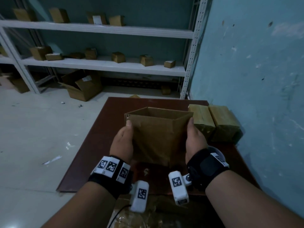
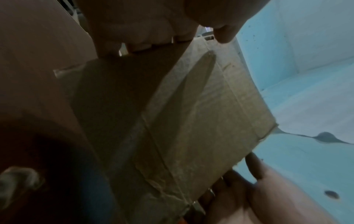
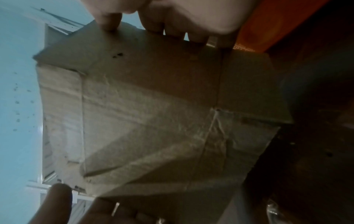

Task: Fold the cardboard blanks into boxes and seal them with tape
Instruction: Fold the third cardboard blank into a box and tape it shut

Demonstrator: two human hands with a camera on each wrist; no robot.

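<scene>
Cardboard box is up off the surface, held between both hands right in front of the person, over the middle of the dark red-brown top. It's formed into a square tube, long axis roughly upright but leaning, open mouth pointing up and away toward the far side, so you can see down inside it from the head view. The bottom end points down toward the near edge. From the wrist views the underside has flaps folded over and what looks like clear tape across the seam, though it's too dim to be sure how far the tape runs.

Left hand is clamped on the left wall, thumb up by the top corner, fingers wrapped round the far side of the cardboard. Right hand mirrors it on the right wall, thumb on the near face near the rim, fingers curled onto the edge. So both sets of fingers are gripping the box, not loose. Both wrists wear black straps with white marker blocks.

Further back on the right, two finished boxes sit side by side on the surface against the blue wall, just beside the held one. Beyond the surface, on the floor, there's a bigger open carton, and behind that a white shelf rack with small brown boxes scattered along it.
</scene>
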